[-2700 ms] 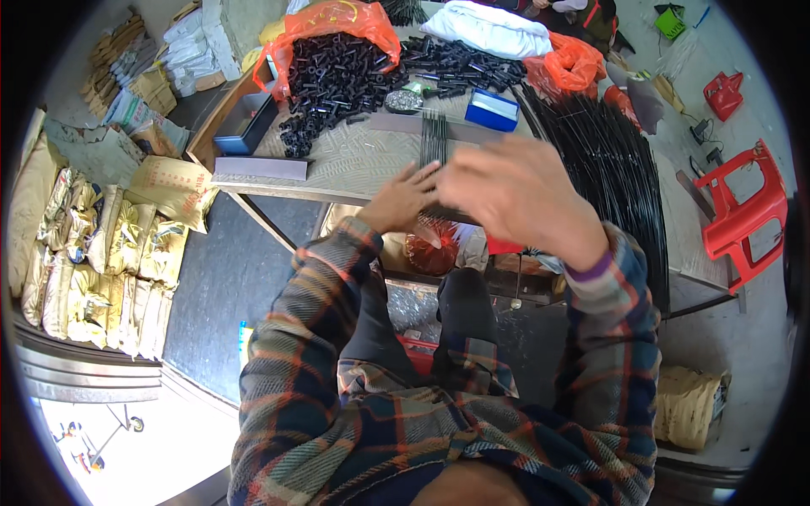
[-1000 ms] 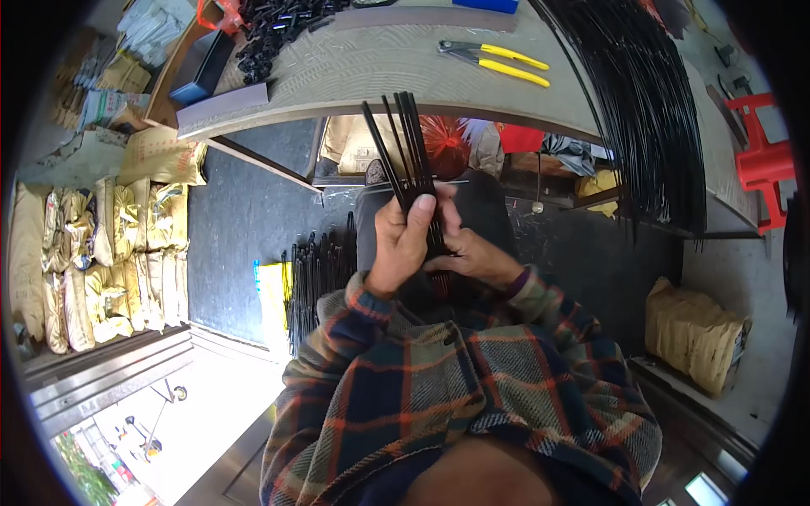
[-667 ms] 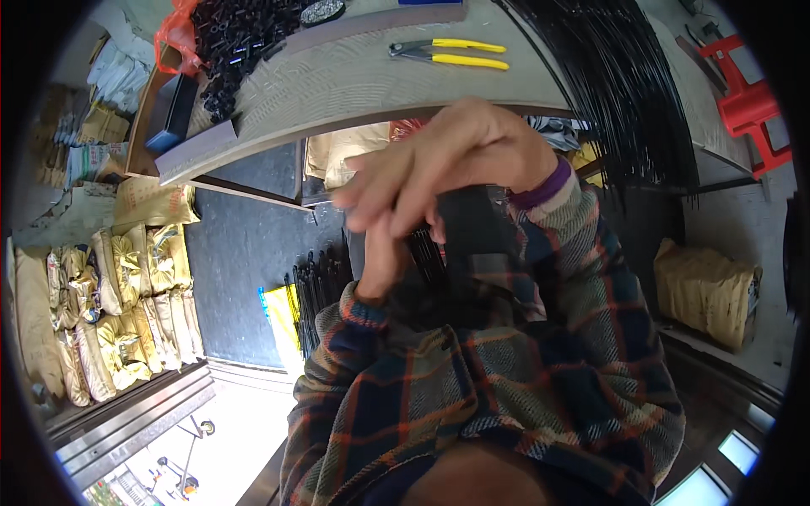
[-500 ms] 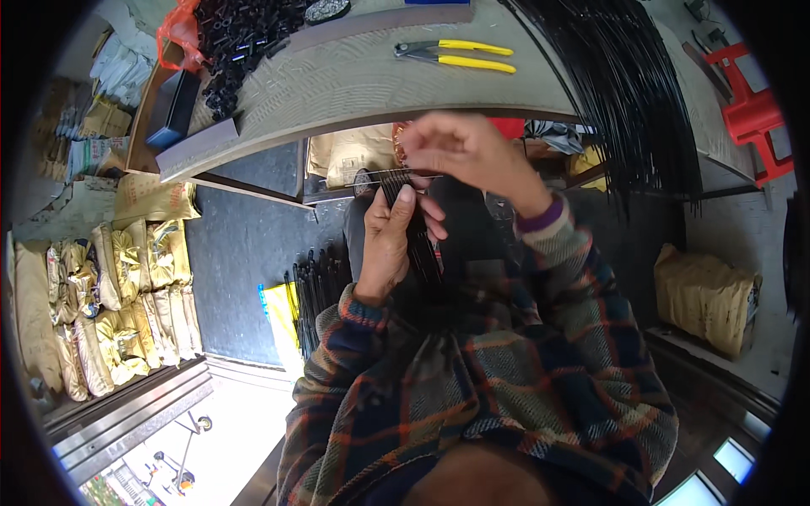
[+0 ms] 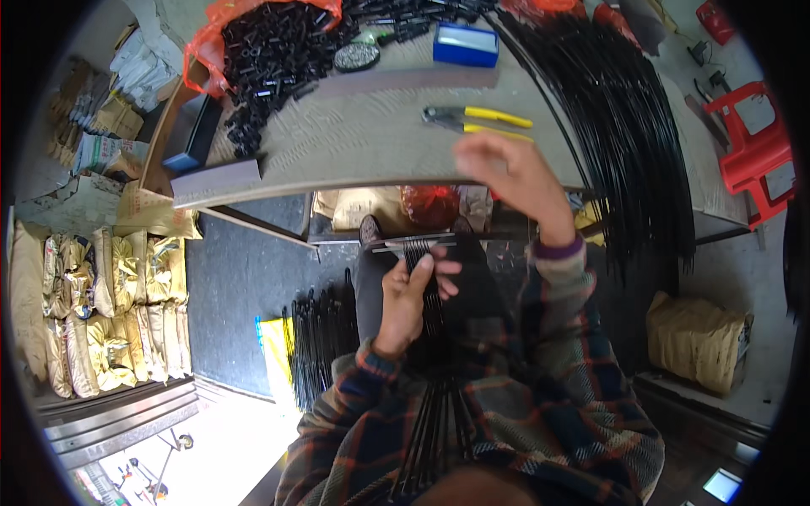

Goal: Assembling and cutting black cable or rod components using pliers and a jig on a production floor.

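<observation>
My left hand (image 5: 403, 308) is closed round a bundle of thin black rods (image 5: 433, 314), thumb on top, over my lap. Thin silvery metal bars (image 5: 390, 248) lie crosswise at the bundle's far end. The rods' near ends fan out against my plaid jacket. My right hand (image 5: 519, 181) is raised over the bench's front edge, somewhat blurred. Its fingers are bent and apart, with nothing visible in them. Just beyond it lie yellow-handled pliers (image 5: 485, 120), one handle partly behind my fingers.
The bench (image 5: 354, 139) bears a heap of small black parts (image 5: 270, 63), a blue box (image 5: 466, 45) and long black rods (image 5: 620, 126) hanging over its edge at the right. More black rods (image 5: 325, 346) stand left of my legs. A red stool (image 5: 747, 148) is far right.
My right hand has left the crossbars near my left hand and moved right, toward the pliers. My left hand keeps the bundle. The view has shifted, showing more of the bench top.
</observation>
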A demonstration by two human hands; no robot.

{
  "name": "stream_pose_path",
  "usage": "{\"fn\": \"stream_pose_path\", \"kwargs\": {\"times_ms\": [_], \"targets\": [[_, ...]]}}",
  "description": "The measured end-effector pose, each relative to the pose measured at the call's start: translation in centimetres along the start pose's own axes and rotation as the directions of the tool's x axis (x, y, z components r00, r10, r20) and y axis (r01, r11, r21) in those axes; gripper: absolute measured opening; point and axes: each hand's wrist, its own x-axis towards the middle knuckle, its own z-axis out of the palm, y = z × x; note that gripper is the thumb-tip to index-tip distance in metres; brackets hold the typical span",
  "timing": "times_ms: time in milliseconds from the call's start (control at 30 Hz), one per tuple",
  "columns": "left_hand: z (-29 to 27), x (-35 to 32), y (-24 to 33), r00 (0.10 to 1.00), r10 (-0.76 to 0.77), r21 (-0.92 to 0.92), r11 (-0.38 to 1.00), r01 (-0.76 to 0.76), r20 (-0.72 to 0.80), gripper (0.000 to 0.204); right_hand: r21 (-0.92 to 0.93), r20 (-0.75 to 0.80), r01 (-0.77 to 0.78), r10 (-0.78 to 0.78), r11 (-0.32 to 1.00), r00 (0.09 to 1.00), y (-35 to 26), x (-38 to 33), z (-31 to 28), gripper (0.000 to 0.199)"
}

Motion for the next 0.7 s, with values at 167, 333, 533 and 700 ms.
{"fn": "stream_pose_path", "kwargs": {"times_ms": [167, 333, 533, 700], "targets": [[-1.0, 0.5, -0.4, 1.0, 0.008, -0.072, 0.997, -0.009, -0.011, 0.023, -0.549, -0.071, 0.104, -0.171, 0.829, 0.983, 6.9, 16.5, 1.1, 0.014], [-1.9, 1.5, -0.3, 0.999, 0.015, -0.108, 0.994, -0.019, -0.038, 0.019, -0.897, 0.033, 0.084, -0.124, 0.434, 0.992, 13.8, 25.5, 1.9, 0.017], [-2.8, 2.6, 0.5, 0.999, 0.0, -0.132, 0.991, -0.005, -0.035, 0.021, -0.927, 0.149, 0.173, -0.098, 0.333, 0.984, 14.2, 28.0, -0.2, 0.018], [-3.7, 3.2, 0.0, 0.999, -0.028, -0.19, 0.982, 0.023, -0.024, 0.02, -0.22, 0.156, 0.113, -0.08, 0.969, 0.985, 9.9, 23.6, 0.3, 0.019]]}}
